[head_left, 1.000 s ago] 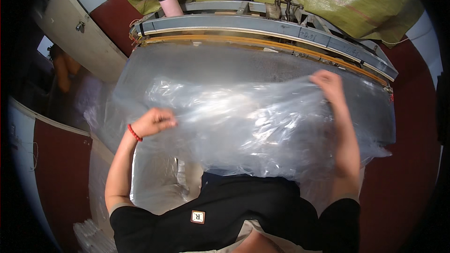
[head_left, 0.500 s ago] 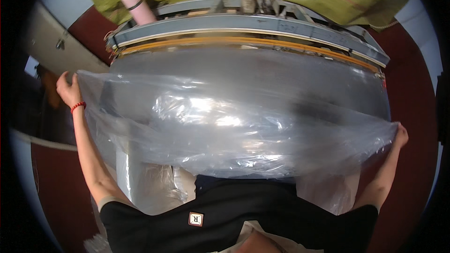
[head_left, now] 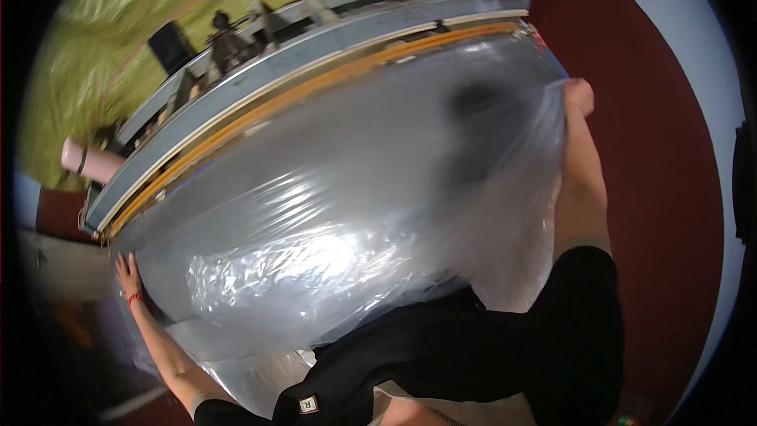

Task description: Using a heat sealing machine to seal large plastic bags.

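A wide sheet of clear plastic film (head_left: 339, 189) spreads over the table in front of me, glossy and wrinkled toward my body. My left hand (head_left: 128, 274), with a red beaded bracelet at its wrist, lies flat on the film's left edge, fingers stretched out. At the far right, my right hand (head_left: 579, 97) is closed on the film's edge and pulls it taut, with folds fanning out from the grip. Loose film hangs down beside my right arm and over the near edge by my black shirt.
A long grey metal frame (head_left: 315, 51) with an orange strip (head_left: 315, 81) runs along the table's far side. A pink bottle (head_left: 93, 162) leans on its left end. Metal clamp-like parts (head_left: 229, 39) stand on it. Green-yellow sheeting (head_left: 87, 55) lies behind; dark red floor (head_left: 654, 189) is at right.
My view has turned, so the frame now slants up to the right. My right hand has moved to the table's far right corner with the film. My left hand now lies flat on the left edge.
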Tool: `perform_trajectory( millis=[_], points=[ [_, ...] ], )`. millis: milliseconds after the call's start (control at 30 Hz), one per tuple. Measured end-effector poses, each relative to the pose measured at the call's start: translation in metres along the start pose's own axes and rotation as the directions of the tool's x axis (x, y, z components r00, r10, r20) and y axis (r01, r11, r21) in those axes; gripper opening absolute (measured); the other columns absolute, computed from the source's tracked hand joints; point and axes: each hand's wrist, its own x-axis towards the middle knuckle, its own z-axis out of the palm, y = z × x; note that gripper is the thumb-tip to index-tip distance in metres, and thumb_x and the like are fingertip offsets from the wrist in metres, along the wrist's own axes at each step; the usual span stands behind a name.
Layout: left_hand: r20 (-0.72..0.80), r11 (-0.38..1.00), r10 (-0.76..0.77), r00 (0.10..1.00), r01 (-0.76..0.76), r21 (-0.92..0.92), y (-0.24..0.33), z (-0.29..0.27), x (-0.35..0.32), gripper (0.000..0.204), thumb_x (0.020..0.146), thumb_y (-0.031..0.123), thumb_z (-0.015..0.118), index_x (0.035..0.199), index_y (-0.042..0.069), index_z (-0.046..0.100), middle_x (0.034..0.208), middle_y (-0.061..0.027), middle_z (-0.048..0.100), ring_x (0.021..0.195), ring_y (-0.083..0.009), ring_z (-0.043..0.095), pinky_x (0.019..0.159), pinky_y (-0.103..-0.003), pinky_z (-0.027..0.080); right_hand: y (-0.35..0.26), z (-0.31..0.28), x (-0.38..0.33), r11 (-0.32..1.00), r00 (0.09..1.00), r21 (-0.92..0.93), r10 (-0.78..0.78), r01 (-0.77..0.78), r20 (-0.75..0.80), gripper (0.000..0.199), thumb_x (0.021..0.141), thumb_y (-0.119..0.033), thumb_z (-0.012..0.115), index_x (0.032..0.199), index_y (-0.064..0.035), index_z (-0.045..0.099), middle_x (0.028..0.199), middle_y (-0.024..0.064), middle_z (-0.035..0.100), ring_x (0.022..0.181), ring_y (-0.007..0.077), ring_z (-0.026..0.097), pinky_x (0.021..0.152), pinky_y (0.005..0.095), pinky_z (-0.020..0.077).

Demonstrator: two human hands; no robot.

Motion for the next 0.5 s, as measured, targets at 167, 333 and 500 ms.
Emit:
perform_trajectory(
  millis=[167, 333, 500],
  points=[
    [-0.116, 0.985, -0.120, 0.986, 0.132, 0.107, 0.153, -0.064, 0.005, 0.042, 0.082, 0.024, 0.052, 0.121, 0.013, 0.041, 0.122, -0.0139, 0.043, 0.105, -0.0305, 0.046, 0.086, -0.040, 0.038, 0.022, -0.007, 0.014, 0.992, 0.994, -0.114, -0.063, 0.052, -0.095, 0.023, 0.078, -0.018, 0.044, 0.088, -0.0046, 0.060, 0.090, 0.0160, 0.060, 0.085, 0.0311, 0.059, 0.071, 0.0405, 0.0475],
    [0.084, 0.246, 0.602, 0.794, -0.084, -0.966, 0.422, -0.206, -0.182, 0.010, 0.079, 0.016, 0.057, 0.081, 0.006, 0.058, 0.073, -0.0028, 0.058, 0.063, -0.0090, 0.053, 0.057, -0.021, 0.043, 0.011, -0.006, 0.006, 0.989, 0.991, -0.108, -0.108, 0.100, -0.073, 0.020, 0.078, -0.015, 0.043, 0.088, -0.0025, 0.056, 0.088, 0.0168, 0.061, 0.083, 0.0303, 0.059, 0.071, 0.0394, 0.0476],
    [0.085, 0.083, 0.995, 0.043, 0.048, -0.995, 0.553, -0.243, -0.365, 0.035, 0.079, 0.011, 0.056, 0.113, 0.002, 0.048, 0.113, -0.0117, 0.051, 0.097, -0.0213, 0.053, 0.079, -0.028, 0.043, 0.017, 0.005, 0.013, 0.993, 0.992, -0.021, -0.119, 0.118, -0.041, 0.023, 0.079, -0.024, 0.048, 0.090, -0.0045, 0.054, 0.089, 0.0171, 0.060, 0.086, 0.0316, 0.058, 0.072, 0.0406, 0.0465]
  ],
)
